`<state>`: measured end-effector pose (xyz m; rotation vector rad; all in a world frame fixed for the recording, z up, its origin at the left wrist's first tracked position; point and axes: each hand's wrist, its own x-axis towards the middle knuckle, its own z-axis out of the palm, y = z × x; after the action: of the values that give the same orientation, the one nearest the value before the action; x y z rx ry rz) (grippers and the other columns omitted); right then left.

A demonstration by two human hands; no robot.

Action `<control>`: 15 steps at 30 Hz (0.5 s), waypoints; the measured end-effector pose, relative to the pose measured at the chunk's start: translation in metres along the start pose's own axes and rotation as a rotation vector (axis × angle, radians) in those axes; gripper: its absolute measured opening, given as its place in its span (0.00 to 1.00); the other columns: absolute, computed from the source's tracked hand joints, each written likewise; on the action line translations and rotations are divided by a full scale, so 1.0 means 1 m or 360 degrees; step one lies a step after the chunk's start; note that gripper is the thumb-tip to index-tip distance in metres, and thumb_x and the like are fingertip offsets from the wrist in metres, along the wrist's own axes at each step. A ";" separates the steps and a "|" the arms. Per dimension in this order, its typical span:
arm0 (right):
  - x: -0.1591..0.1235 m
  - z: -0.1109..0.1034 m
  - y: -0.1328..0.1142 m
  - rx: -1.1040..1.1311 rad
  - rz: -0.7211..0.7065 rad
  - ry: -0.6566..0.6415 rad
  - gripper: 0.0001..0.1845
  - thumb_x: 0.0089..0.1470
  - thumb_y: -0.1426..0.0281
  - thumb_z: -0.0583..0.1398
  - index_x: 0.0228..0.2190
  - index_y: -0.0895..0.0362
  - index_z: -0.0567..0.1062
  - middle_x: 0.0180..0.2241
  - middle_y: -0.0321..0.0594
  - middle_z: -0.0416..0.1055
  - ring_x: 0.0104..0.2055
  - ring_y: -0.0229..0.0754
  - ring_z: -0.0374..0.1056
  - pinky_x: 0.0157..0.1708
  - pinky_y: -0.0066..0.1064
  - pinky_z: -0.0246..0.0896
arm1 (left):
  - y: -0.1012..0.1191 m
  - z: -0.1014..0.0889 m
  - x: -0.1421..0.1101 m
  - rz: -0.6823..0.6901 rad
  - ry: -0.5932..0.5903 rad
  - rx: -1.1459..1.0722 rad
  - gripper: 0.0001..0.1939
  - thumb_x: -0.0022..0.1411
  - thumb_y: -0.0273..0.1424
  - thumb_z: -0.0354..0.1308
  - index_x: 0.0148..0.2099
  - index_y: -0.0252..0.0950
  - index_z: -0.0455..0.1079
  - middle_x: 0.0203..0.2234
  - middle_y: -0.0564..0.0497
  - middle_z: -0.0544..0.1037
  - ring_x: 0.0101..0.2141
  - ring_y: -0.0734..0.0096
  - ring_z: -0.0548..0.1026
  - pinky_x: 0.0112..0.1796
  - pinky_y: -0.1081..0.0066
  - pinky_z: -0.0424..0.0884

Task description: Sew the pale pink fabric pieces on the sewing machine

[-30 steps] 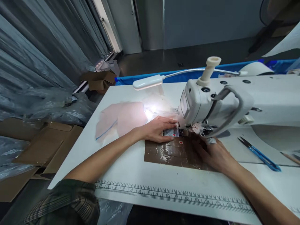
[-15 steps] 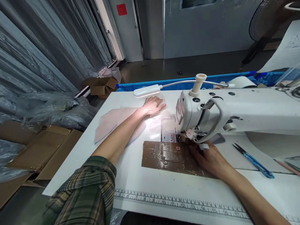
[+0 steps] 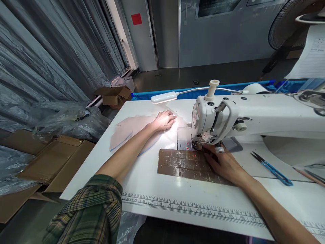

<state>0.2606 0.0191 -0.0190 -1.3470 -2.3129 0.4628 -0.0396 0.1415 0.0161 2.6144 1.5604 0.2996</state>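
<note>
Sheer pale pink fabric with blue-marked edges lies flat on the white table left of the sewing machine. On its far right part rests my left hand, fingers drawn together and closed on the cloth; lamp glare washes out the detail there. My right hand is under the machine head, beside the presser foot. Its fingers are bent together, with the tips partly hidden, and I cannot make out what they hold. Below them, a brown taped plate lies in front of the needle area.
Blue thread snips lie right of my right hand. A lamp on a bendy neck hangs over the fabric. A printed ruler runs along the front edge. Cardboard boxes and plastic sheeting stand on the floor at left.
My left hand's spread fingers have drawn together on the fabric. My right hand stays by the presser foot, its fingers shifted slightly. The whole view has moved a little.
</note>
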 end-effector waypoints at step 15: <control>-0.041 -0.073 -0.046 0.0235 -0.0438 -0.0309 0.21 0.61 0.56 0.56 0.55 0.42 0.71 0.50 0.39 0.73 0.47 0.50 0.72 0.43 0.38 0.73 | -0.045 -0.050 -0.125 -0.0620 0.0434 -0.0034 0.16 0.61 0.37 0.51 0.45 0.39 0.76 0.47 0.48 0.78 0.48 0.61 0.74 0.55 0.62 0.66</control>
<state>0.2818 -0.0332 0.0583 -0.9329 -2.5150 0.6843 -0.1465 0.0512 0.0419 2.2559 2.0890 0.6534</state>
